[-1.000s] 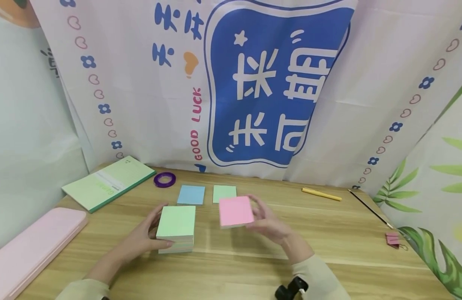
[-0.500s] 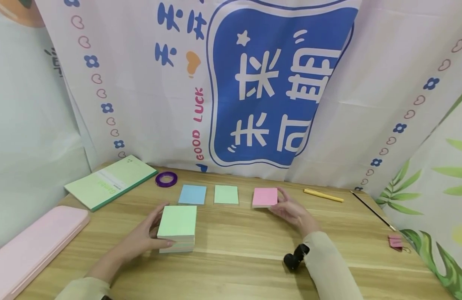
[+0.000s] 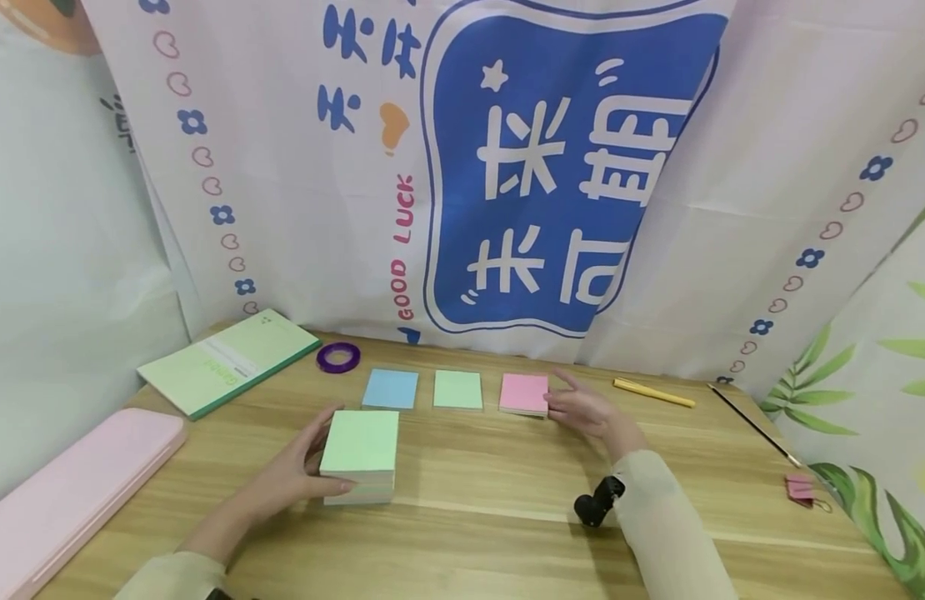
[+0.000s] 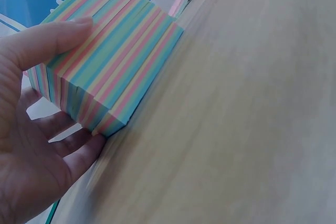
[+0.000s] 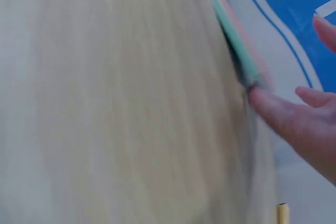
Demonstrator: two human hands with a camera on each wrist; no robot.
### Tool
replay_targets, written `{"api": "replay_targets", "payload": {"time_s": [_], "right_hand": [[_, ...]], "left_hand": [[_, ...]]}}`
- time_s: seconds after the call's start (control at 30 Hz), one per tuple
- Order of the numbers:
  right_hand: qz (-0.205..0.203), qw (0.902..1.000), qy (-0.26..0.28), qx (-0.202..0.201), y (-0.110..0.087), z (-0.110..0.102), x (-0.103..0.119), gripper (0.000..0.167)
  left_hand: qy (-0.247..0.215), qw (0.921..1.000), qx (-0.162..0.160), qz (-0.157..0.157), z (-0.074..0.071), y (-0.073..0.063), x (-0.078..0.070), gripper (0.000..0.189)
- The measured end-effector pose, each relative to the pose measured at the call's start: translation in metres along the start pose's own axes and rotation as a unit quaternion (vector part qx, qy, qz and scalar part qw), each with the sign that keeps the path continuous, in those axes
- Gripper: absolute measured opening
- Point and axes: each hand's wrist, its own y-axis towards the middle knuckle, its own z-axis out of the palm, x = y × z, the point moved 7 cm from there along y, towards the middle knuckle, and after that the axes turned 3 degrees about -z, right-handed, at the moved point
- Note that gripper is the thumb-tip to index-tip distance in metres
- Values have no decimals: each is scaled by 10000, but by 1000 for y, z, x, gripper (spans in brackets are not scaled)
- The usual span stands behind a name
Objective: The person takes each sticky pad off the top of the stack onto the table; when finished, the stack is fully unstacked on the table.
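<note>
My left hand grips a thick stack of sticky notes, green on top. Its thumb lies along the near side and its fingers reach round the left and far sides. Striped edges of several colours show on the stack in the left wrist view. Farther back, three thin sticky note pads lie in a row: blue, green and pink. My right hand is at the pink pad's right edge. In the right wrist view, the thumb touches the pad's end while the other fingers stand apart from it.
A purple tape roll and a green notebook lie back left, with a pink case nearer. On the right are a yellow pen, a thin dark stick and a pink binder clip. A printed curtain hangs behind.
My right hand carried the pink pad rightward and back, set it down beside the green pad, and its fingers have loosened from it. The left hand keeps its hold on the stack.
</note>
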Motion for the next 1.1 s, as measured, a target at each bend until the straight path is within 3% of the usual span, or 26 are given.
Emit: {"api": "replay_targets", "payload": {"time_s": [0.1,0.2,0.37,0.53,0.67,0.83,0.93,1.1], "right_hand": [[-192,9997,39,125,-10,7,10,68],[-500,9981,109,350,-19,28,19,66],[-955,9884,-510,1062,-29,101,29,72],[-1172,9657,-1500,1764,-30,182,24,86],[-1092,9563,-1914,1921,-27,221,12,90],[-1119,9583,-1842,1874,-23,240,0,85],[-1208,9606,-1832,1704,-21,242,-1,86],[-1279,9559,-2098,1611,-21,238,-2,87]], "left_hand": [[45,10000,-33,18,-2,-1,-1,96],[114,9999,-29,30,-3,-1,-2,96],[174,9998,10,68,-3,-1,-4,96],[184,9998,-4,85,-3,-1,-2,96],[194,9998,-58,43,-3,0,2,97],[185,9997,-76,-126,-2,1,6,98],[207,9997,-55,-121,0,2,6,98],[221,9997,-7,-40,1,3,3,96]]}}
